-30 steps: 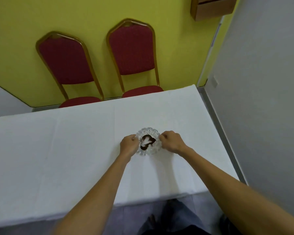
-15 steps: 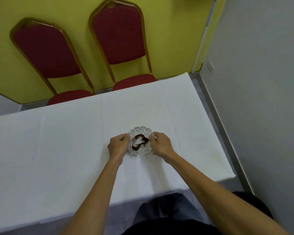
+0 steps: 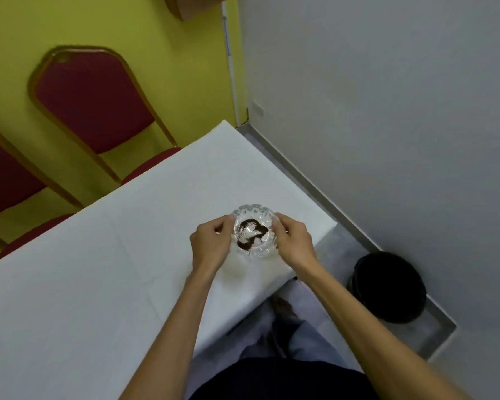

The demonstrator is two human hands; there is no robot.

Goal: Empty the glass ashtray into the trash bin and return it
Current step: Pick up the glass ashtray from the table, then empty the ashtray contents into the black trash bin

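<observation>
A long tabletop (image 3: 98,269) under a white cloth fills the left and middle of the view, its near right corner ending just above the person's lap. Behind it stand two red-padded chairs (image 3: 93,102) with gold frames against a yellow wall; the left chair is cut off by the picture's edge. A grey wall takes up the right side, and a brown box (image 3: 194,5) at the top is only partly in frame.

On the floor to the right, near the grey wall, sits a round black trash bin (image 3: 387,287). Its inside is dark, so nothing can be made out there.

The glass ashtray (image 3: 254,230) is above the tabletop near its right corner, between both hands. It is clear, round and cut with a faceted, scalloped rim, and a dark brown smear of ash or residue lies across its bowl. A soft shadow falls on the cloth below and to the left of it, though whether its base is touching the cloth cannot be told.

The left hand (image 3: 211,243) curls around the ashtray's left rim, fingers bent in and gripping the edge. The right hand (image 3: 292,241) does the same on the right rim, thumb and fingers closed onto the glass. The fingertips behind the rim are hidden, and the whole picture is slightly blurred.
</observation>
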